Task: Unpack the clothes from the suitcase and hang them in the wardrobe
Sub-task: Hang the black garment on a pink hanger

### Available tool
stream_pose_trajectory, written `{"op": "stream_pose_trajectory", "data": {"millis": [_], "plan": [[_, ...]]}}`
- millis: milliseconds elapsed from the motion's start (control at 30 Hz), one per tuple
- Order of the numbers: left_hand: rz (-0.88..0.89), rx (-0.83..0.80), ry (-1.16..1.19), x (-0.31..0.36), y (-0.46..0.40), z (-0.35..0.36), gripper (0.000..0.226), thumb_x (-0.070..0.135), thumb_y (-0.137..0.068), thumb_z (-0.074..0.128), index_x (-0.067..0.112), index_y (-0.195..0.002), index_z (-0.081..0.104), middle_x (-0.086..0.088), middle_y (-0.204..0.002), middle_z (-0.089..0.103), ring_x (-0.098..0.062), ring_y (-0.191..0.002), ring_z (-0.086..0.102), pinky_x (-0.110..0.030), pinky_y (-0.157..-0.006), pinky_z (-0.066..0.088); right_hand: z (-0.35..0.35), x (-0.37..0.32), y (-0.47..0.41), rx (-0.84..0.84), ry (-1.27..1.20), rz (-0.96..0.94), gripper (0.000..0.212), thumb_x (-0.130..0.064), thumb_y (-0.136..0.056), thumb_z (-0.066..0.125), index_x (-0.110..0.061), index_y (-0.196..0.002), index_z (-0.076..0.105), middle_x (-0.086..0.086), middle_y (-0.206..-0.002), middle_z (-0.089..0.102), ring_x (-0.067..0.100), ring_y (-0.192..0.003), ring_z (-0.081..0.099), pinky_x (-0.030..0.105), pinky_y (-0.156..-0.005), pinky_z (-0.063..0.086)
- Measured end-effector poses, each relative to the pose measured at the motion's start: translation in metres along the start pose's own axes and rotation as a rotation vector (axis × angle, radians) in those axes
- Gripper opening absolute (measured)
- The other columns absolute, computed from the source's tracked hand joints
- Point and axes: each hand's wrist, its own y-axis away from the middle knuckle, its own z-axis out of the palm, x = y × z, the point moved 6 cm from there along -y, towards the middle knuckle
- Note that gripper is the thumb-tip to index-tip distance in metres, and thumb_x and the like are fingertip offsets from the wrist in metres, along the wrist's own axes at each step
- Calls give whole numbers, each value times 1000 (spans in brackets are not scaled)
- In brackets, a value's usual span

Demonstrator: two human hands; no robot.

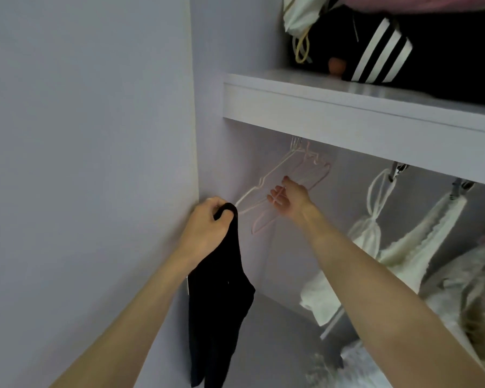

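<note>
My left hand grips the top of a black garment, which hangs down in front of the wardrobe's left side panel. My right hand reaches into the wardrobe under the shelf, and its fingers close around the bar of a pale pink hanger. Several empty pale hangers hang together from the rail just above that hand, tilted to the left. The suitcase is out of view.
A white shelf runs above the rail and carries a black bag with white stripes and a cream drawstring pouch. White lace tops and a pale grey garment hang to the right. A lilac wall stands left.
</note>
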Motion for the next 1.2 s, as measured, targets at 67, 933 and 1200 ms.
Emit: {"op": "stream_pose_trajectory", "data": {"millis": [67, 933, 1200], "plan": [[-1, -4, 2, -3, -1, 2, 18, 7, -88, 49, 19, -78, 57, 3, -73, 60, -14, -71, 55, -26, -72, 43, -11, -6, -5, 101, 104, -84, 25, -7, -98, 34, -15, -78, 46, 4, -61, 35, 11, -36, 36, 18, -37, 35], [57, 13, -219, 6, 47, 64, 6, 20, -91, 54, 21, -96, 55, -5, -84, 54, -14, -72, 51, -29, -70, 44, -170, -16, 100, 415, 339, -506, 51, -38, -86, 62, -15, -56, 29, 4, -50, 33, 17, -47, 33, 28, -54, 35], [-358, -138, 229, -21, 72, 96, 16, 0, -94, 45, 1, -99, 59, -11, -90, 59, -23, -85, 57, -36, -82, 50, -209, 17, 120, 360, 405, -166, 50, -50, -94, 42, -13, -61, 49, -1, -54, 37, 13, -47, 33, 24, -49, 30]]}}
